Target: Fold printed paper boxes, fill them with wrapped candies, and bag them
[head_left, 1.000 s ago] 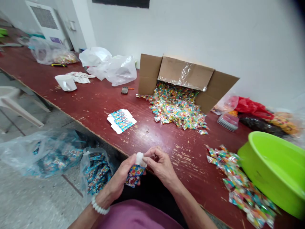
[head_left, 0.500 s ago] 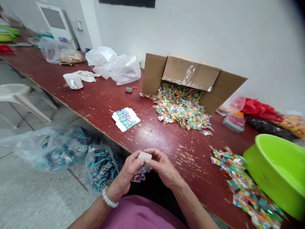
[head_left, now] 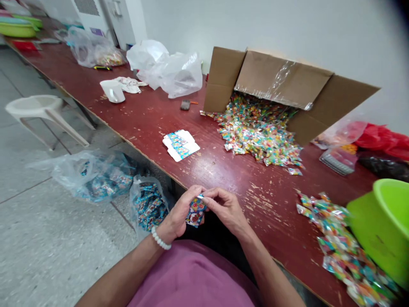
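Between my two hands, just off the table's front edge, is a small printed candy box in blue with colourful pictures. My left hand wraps around its left side, a pale beaded bracelet at the wrist. At the top end of the box, the fingers and thumb of my right hand pinch the white flap. Fingers cover part of the box, so its far side is hidden. Flat unfolded boxes lie on the table beyond my hands. Wrapped candies spill from an open cardboard box behind them.
At right, more wrapped candies lie beside a green basin. Bags of blue packets sit below the table's left edge, near a white stool. A white mug and plastic bags are farther back.
The white flap at the box's top, raised half a second ago, is now folded down under my fingers. The camera view has shifted, with the surroundings sliding slightly.
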Motion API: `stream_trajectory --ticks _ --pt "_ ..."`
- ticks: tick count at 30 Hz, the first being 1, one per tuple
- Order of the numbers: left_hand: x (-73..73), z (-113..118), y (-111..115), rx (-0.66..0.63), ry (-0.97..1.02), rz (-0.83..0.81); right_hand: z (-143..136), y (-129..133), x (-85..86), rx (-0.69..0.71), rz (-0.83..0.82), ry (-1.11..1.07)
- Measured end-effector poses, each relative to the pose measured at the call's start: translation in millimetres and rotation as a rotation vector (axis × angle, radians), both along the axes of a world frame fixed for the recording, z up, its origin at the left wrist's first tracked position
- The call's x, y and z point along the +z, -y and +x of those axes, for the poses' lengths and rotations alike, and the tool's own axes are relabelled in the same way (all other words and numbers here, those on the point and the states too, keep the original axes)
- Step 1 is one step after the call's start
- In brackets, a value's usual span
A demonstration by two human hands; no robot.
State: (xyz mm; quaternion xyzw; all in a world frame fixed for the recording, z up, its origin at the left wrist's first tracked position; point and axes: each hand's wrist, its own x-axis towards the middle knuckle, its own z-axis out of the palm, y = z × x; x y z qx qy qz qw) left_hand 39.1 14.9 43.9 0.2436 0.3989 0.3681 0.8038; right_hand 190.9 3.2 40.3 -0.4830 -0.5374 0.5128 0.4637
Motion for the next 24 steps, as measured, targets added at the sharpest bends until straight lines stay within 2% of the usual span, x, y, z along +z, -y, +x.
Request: stream_trajectory --ticks 2,5,8,14,17,21,24 --pt "-1.2 1 1 0.014 -0.029 0.01 -3 -2 -0.5 -0.016 -0.122 -0.098" --pt "-2.6 0 1 -0.009 0.0 -0.035 -6 -5 0.5 -0.008 -0.209 -0.212" --pt "-5.1 -3 1 -0.054 0.005 -0.014 -7 -8 2.7 0.011 -0.244 -0.312" --pt "-10.7 -7 0 -0.079 -0.164 0.056 -9 -8 1.1 0.0 -0.252 -0.315" --pt "-9.9 -11 -2 -0.06 -0.129 0.047 -9 -2 -2.4 0.021 -0.168 -0.227" --pt "-7.9 -17 -8 -0.029 0.017 -0.008 -16 9 -10.4 0.011 0.039 0.033" --pt "-9.6 -23 -11 0.037 0.053 0.0 -26 13 -15.8 0.028 0.164 0.18"
